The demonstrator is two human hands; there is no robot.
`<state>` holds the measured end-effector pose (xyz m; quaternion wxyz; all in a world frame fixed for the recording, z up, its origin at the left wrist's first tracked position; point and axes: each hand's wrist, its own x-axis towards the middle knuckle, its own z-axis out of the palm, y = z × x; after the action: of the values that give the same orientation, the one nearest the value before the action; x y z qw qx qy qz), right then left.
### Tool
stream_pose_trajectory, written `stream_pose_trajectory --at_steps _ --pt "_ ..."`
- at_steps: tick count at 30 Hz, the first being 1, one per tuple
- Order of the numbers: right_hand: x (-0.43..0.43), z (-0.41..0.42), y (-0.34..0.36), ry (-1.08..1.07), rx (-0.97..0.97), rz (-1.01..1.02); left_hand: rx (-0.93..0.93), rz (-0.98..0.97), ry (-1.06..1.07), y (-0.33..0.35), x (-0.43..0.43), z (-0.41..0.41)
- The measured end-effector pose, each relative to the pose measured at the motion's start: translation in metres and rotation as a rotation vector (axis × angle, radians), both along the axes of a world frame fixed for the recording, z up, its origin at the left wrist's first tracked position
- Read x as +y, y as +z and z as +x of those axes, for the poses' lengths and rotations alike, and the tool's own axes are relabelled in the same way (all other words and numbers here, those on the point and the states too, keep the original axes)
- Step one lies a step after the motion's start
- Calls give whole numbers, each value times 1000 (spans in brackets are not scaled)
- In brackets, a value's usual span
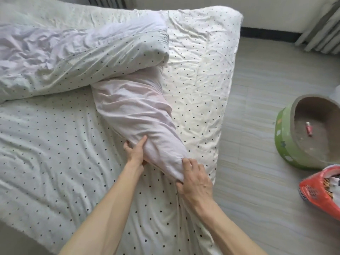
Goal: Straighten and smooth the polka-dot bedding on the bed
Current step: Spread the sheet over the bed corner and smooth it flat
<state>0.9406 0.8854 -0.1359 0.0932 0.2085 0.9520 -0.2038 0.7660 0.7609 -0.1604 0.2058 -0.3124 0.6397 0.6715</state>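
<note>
A white polka-dot duvet (pixel 73 57) lies bunched across the far left of the bed, its plain pale underside showing. One twisted corner of it (pixel 136 115) runs down the middle toward me. My left hand (pixel 135 152) grips the left side of that corner's tip, thumb pressed into the cloth. My right hand (pixel 196 178) clutches the tip's end from the right. Under it all lies the polka-dot sheet (pixel 46 148), wrinkled.
The bed's right edge (pixel 223 107) borders a grey plank floor. On the floor to the right stand a green round cat scratcher bowl (pixel 287 144) and a red plastic bag (pixel 320 192). A radiator (pixel 322 30) stands at the far right wall.
</note>
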Motion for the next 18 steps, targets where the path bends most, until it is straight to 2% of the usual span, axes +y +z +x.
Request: stream_pose_trajectory --at_steps 3,7,9,11,12,14,16,18 --pt "41 -6 5 -29 37 -138 38 14 83 22 38 -14" --pt "107 -12 12 -75 149 -354 170 -195 3 48 110 -12" --pt "145 0 5 -186 256 -471 322 -288 -49 57 162 -7" --pt "195 23 -22 -358 273 -529 496 -332 -140 56 243 11" --pt "212 36 -40 -457 209 -528 538 -385 -241 49 282 26" --pt "228 57 -73 -552 -6 -604 500 -494 -514 20 335 62" --pt "239 73 -107 -589 -275 -738 326 -523 -824 -19 354 84" --pt "252 81 -131 -572 -408 -783 240 -559 -1072 -39 336 80"
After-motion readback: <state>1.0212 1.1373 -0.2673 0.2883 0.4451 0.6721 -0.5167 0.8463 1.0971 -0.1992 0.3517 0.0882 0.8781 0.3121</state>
